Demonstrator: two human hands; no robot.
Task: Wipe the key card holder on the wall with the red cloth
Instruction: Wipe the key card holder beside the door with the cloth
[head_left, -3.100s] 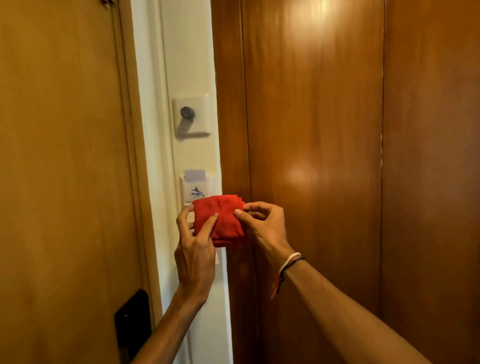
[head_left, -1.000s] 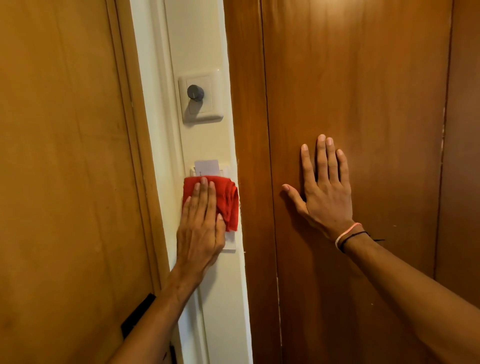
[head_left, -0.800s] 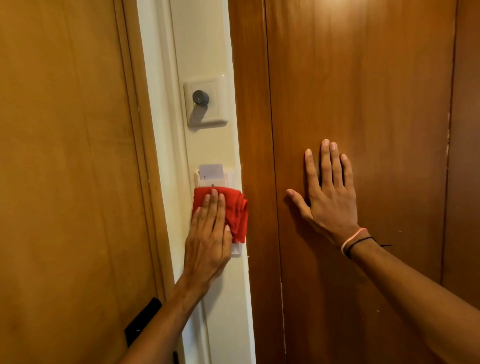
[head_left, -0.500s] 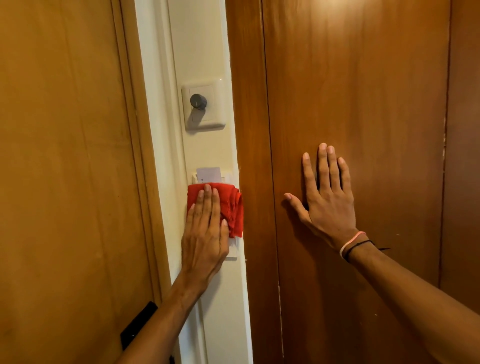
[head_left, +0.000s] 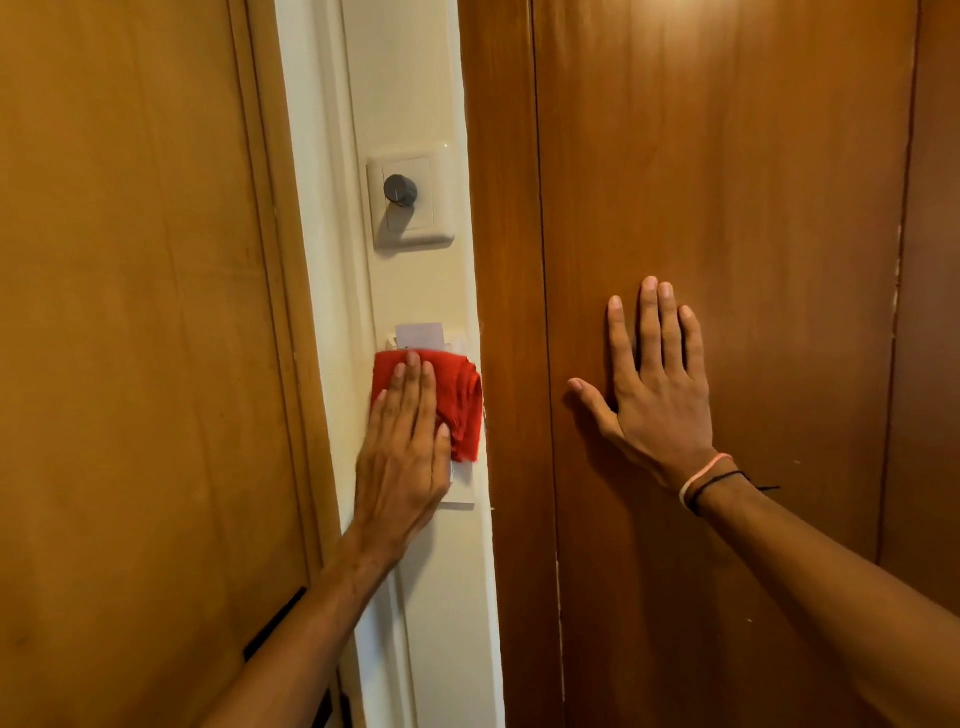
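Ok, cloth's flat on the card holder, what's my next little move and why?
Probably slide the left hand and red cloth downward: the cloth covers the upper face of the key card holder, while its bottom edge shows bare below.

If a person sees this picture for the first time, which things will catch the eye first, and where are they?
The red cloth stands out most: the left hand presses it flat on the key card holder, on the pale wall strip in the middle, with a white card showing above it. The right hand lies open on the dark wooden panel to the right. Above the cloth sits a wall plate with a dark knob.
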